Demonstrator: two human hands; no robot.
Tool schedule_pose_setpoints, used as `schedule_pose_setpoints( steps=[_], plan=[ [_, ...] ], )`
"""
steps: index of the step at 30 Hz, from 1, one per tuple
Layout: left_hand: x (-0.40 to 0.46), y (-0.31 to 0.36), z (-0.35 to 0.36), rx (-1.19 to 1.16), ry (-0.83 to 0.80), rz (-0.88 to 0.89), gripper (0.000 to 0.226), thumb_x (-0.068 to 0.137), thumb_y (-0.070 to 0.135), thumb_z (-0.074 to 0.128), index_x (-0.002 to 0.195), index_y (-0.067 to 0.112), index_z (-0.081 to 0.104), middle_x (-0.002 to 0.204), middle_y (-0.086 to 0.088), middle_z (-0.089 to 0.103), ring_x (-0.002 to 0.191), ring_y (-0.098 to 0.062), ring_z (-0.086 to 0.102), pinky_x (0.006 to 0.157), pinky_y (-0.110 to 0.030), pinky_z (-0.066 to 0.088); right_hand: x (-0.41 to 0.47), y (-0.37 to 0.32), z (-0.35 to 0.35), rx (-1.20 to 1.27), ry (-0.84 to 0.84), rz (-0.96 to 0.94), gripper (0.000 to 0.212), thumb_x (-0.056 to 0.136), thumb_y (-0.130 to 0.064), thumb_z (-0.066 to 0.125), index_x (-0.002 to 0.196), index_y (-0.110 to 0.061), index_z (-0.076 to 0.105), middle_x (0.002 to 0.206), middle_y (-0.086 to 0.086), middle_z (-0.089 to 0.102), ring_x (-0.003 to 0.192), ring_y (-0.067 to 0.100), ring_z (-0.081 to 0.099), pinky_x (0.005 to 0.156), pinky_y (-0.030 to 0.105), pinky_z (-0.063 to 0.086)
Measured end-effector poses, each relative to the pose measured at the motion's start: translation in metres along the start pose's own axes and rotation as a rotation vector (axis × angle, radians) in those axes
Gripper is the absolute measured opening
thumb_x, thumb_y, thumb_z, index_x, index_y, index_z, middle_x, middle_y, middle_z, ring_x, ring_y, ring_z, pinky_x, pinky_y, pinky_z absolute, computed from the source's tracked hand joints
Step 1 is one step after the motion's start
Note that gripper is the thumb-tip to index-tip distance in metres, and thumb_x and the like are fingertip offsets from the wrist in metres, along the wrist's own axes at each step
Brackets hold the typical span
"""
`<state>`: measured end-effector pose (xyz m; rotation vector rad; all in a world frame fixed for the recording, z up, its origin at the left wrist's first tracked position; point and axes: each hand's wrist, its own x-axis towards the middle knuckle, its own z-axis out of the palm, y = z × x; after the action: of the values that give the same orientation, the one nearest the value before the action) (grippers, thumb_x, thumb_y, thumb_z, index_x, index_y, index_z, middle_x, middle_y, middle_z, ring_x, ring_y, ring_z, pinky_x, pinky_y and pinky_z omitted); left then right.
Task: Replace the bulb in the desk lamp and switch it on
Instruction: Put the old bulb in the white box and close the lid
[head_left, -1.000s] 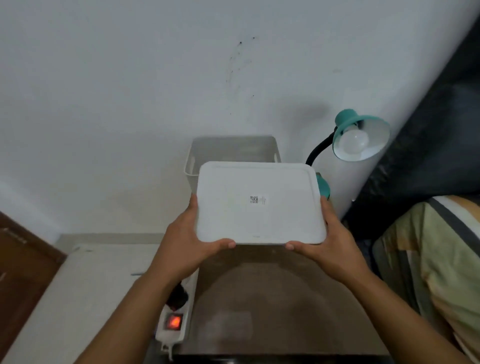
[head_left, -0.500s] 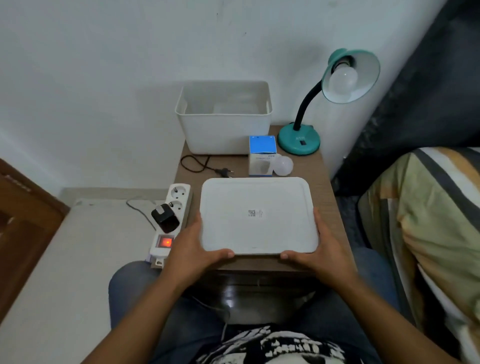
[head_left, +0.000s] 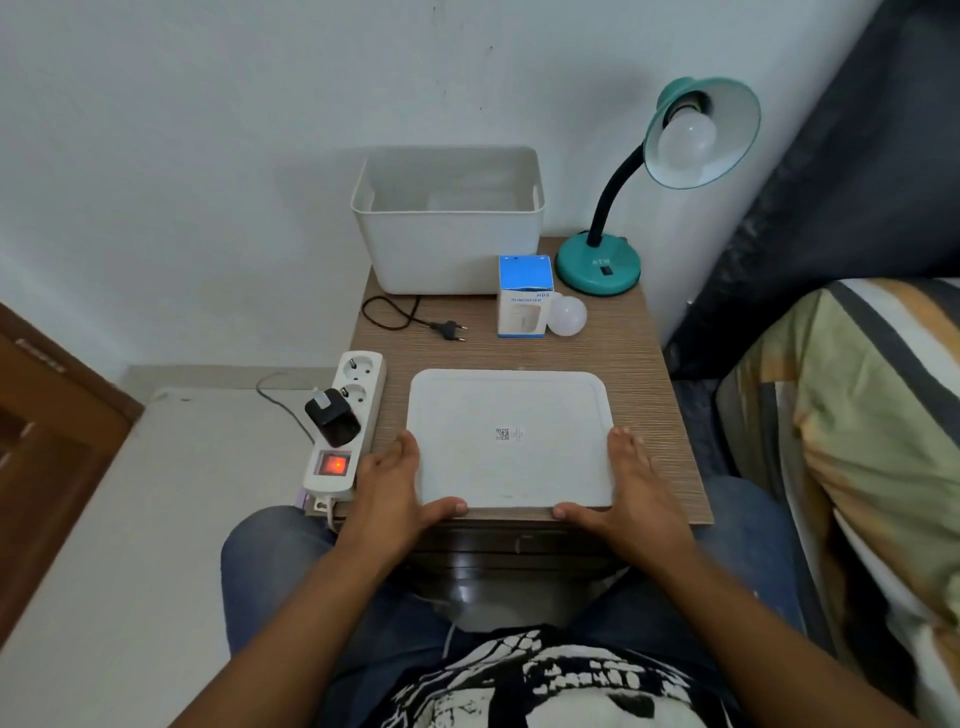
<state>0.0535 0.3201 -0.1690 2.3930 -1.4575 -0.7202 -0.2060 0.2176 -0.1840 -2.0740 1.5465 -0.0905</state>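
A teal desk lamp (head_left: 597, 267) stands at the back right of the wooden side table (head_left: 654, 395), with a white bulb (head_left: 688, 140) in its shade. Its unplugged black plug (head_left: 447, 328) lies on the table. A loose white bulb (head_left: 568, 315) lies beside a blue and white box (head_left: 524, 296). A white lid (head_left: 509, 436) lies flat at the table's front. My left hand (head_left: 389, 483) and my right hand (head_left: 634, 483) rest against its left and right edges, fingers straight, thumbs at its front edge.
An open white bin (head_left: 449, 244) stands at the back against the wall. A white power strip (head_left: 348, 421) with a lit red switch and a black adapter hangs at the table's left edge. A striped cushion is at the right.
Both hands have lowered the white lid from in front of the bin down onto the front of the table. The fingers have come out from under it and now lie beside its edges.
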Motion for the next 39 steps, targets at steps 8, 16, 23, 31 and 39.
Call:
schedule_pose_setpoints(
  steps=[8, 16, 23, 31, 39],
  plan=[
    [-0.006, 0.003, 0.003, 0.128, 0.010, 0.014, 0.094, 0.080, 0.066, 0.066, 0.149, 0.010, 0.033, 0.154, -0.006, 0.037, 0.137, -0.027, 0.035, 0.112, -0.036, 0.034, -0.008, 0.001, 0.002, 0.007, -0.038, 0.001, 0.124, 0.069, -0.078, 0.065, 0.157, -0.020, 0.001, 0.168, 0.002, 0.006, 0.154, 0.023, 0.007, 0.124, 0.042, 0.014],
    [0.019, 0.023, -0.056, -0.075, 0.169, 0.059, 0.050, 0.084, 0.050, 0.072, 0.117, 0.014, 0.061, 0.114, 0.007, 0.063, 0.111, -0.023, 0.059, 0.076, -0.028, 0.040, 0.030, -0.006, -0.029, 0.161, 0.190, 0.008, 0.058, 0.090, -0.042, 0.066, 0.142, -0.028, 0.043, 0.140, -0.002, 0.054, 0.121, 0.018, 0.053, 0.099, 0.034, 0.042],
    [0.098, 0.044, -0.126, -0.252, 0.336, 0.145, 0.075, 0.085, 0.048, 0.072, 0.149, 0.019, 0.044, 0.146, 0.010, 0.047, 0.127, -0.006, 0.047, 0.106, -0.021, 0.039, 0.109, -0.047, -0.068, 0.205, 0.200, -0.048, 0.062, 0.090, -0.016, 0.068, 0.147, -0.021, 0.045, 0.148, 0.002, 0.050, 0.135, 0.022, 0.046, 0.111, 0.033, 0.034],
    [0.194, 0.033, -0.169, -0.175, 0.421, 0.056, 0.108, 0.069, 0.090, 0.051, 0.144, 0.013, 0.038, 0.148, -0.006, 0.045, 0.138, -0.029, 0.039, 0.109, -0.050, 0.042, 0.163, -0.061, -0.081, 0.151, 0.090, -0.046, 0.062, 0.092, -0.034, 0.066, 0.149, -0.030, 0.041, 0.152, -0.002, 0.046, 0.137, 0.020, 0.043, 0.113, 0.035, 0.033],
    [0.224, 0.030, -0.171, -0.341, 0.411, 0.116, 0.052, 0.084, 0.056, 0.068, 0.122, 0.021, 0.060, 0.113, 0.008, 0.065, 0.104, -0.014, 0.062, 0.081, -0.027, 0.053, 0.157, -0.050, -0.086, 0.334, 0.113, -0.035, 0.038, 0.094, -0.040, 0.062, 0.128, -0.049, 0.046, 0.120, -0.014, 0.057, 0.107, 0.007, 0.052, 0.089, 0.027, 0.038]
  ],
)
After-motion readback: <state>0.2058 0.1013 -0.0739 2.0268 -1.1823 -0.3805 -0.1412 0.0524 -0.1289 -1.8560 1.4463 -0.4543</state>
